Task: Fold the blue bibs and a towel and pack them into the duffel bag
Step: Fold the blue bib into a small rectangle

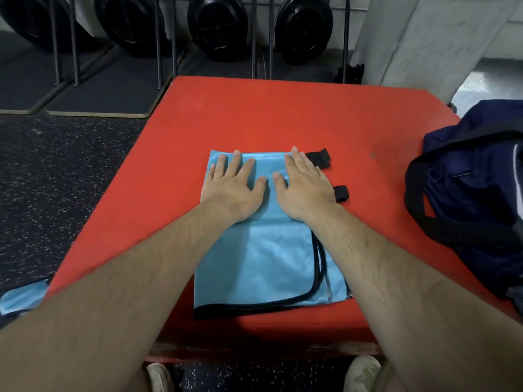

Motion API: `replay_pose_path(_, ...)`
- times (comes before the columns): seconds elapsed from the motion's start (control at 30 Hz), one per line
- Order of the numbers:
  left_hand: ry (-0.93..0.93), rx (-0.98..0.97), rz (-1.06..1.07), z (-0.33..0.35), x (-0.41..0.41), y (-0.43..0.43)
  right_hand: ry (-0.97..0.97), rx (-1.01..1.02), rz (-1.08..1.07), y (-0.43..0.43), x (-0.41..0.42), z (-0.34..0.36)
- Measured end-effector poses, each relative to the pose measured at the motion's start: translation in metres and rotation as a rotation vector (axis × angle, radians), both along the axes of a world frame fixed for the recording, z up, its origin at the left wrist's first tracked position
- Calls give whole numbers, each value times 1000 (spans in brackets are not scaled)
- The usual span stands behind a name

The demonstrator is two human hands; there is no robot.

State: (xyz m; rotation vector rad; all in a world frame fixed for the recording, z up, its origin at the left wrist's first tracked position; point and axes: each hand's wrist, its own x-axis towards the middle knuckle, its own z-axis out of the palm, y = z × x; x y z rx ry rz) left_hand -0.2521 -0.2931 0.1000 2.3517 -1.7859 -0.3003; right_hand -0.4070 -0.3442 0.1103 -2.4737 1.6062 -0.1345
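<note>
Down at the bottom edge I see the toes of two pale shoes (362, 372) on the dark speckled rubber floor (56, 193), and both bare forearms reach forward from there over a red padded platform (283, 117). On that platform lies a light blue folded bib with black edging (263, 261), its near edge close to the platform's front and its long side running away from me. I have my left hand (235, 182) flat on the far left part of the cloth, fingers straight and spread, palm down. My right hand (304, 185) lies flat beside it on the far right part, fingers straight too, thumbs almost meeting in the middle. Neither hand grips anything; both just press on the fabric. Two short black strap ends (319, 158) poke out from under the right hand onto the red surface. At the right edge of the platform sits a navy blue duffel bag with black handles (475, 193), well apart from the bib. At the lower left, off the platform, a second piece of light blue cloth (22, 298) shows partly. Beyond the platform, black weight plates (218, 26) stand in a metal rack.
</note>
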Motion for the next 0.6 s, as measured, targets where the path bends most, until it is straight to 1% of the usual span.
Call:
replay_pose_path(0.2,-33,19,12,2,5,1,47,2,-25,5,2,2)
replay_pose_path(0.27,-19,-41,13,5,3,4,103,-38,2,12,6,7)
replay_pose_path(0.33,-27,-139,1,10,1,6,165,-147,80,25,13,12)
replay_pose_path(0.4,-22,-178,-26,13,-2,7,158,-181,159,37,19,14)
replay_pose_path(0.53,50,-71,-61,5,-1,9,10,32,141,41,11,6)
replay_pose_path(0.6,43,-54,-62,1,2,8,-2,40,98,36,2,1)
